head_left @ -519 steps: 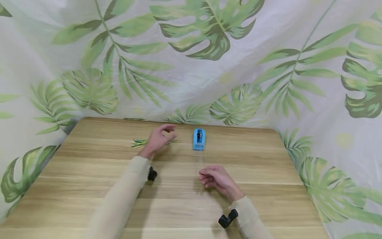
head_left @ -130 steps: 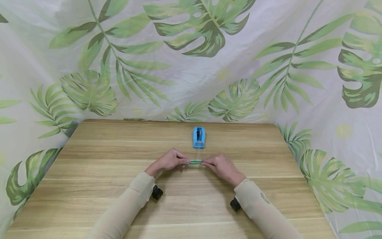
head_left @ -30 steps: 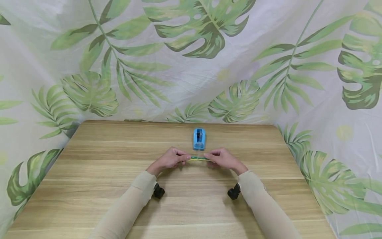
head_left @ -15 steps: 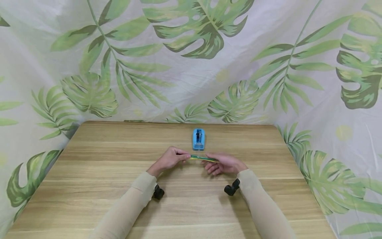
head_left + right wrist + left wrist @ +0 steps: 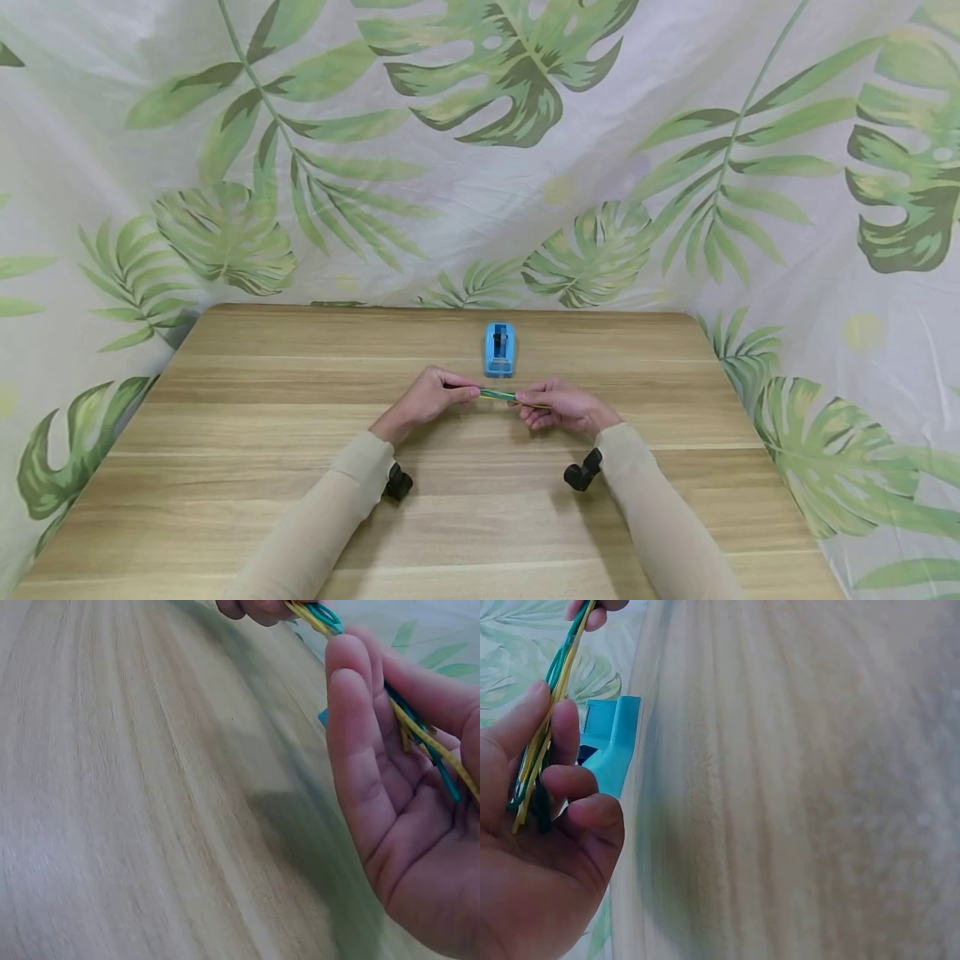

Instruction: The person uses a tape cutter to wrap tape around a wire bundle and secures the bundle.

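Observation:
Thin green and yellow wires (image 5: 498, 395) lie together in a bundle, level between my two hands in front of a blue tape dispenser (image 5: 499, 350). My left hand (image 5: 431, 397) pinches the bundle's left part between thumb and fingers; the wire ends run into that palm in the left wrist view. My right hand (image 5: 561, 404) pinches the right part, and loose ends (image 5: 442, 765) reach back across its palm. A short bit of clear tape seems to stretch from the dispenser toward the bundle; whether it is around the wires I cannot tell.
The wooden table (image 5: 480, 517) extends under both arms. Behind it hangs a leaf-patterned cloth (image 5: 480, 208), meeting the table's far edge. Each wrist carries a small black camera, the left camera (image 5: 398, 482) and the right camera (image 5: 582, 472).
The right hand's fingers opened under the bundle's right end half a second ago and now pinch it again. The left hand keeps its pinch, and the bundle's right end tilts slightly nearer me.

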Action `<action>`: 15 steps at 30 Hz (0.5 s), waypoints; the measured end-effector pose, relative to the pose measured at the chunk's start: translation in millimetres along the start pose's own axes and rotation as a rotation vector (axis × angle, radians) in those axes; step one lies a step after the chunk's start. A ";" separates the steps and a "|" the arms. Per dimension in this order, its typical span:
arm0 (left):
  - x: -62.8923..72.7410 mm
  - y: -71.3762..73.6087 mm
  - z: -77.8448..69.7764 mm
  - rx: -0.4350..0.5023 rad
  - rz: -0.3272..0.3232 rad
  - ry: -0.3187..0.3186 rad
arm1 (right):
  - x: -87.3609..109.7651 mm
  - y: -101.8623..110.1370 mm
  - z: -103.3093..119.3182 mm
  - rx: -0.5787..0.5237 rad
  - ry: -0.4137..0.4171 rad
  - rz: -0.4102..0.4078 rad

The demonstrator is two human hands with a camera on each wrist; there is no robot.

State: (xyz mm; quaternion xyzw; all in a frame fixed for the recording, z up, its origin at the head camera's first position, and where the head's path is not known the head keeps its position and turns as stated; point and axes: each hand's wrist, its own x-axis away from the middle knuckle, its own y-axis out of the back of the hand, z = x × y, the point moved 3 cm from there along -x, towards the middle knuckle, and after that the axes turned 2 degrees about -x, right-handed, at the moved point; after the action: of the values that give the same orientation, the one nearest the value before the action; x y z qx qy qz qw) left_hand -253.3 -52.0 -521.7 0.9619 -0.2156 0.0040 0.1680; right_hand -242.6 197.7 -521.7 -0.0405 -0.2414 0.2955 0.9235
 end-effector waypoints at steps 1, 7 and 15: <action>-0.2 0.2 -0.1 -0.001 0.008 0.000 | -0.1 0.4 0.4 0.017 0.007 -0.005; -3.0 3.5 2.9 -0.024 0.030 0.024 | 1.2 2.6 4.7 0.113 0.044 -0.021; -4.8 6.1 7.9 0.079 0.037 0.167 | 3.0 4.4 10.1 0.242 0.140 -0.003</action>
State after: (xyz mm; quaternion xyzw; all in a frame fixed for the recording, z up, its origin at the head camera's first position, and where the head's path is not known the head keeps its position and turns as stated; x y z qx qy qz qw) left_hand -260.7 -57.7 -527.6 0.9600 -0.2182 0.0959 0.1472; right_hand -247.5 202.3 -512.5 0.0511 -0.1392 0.3174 0.9366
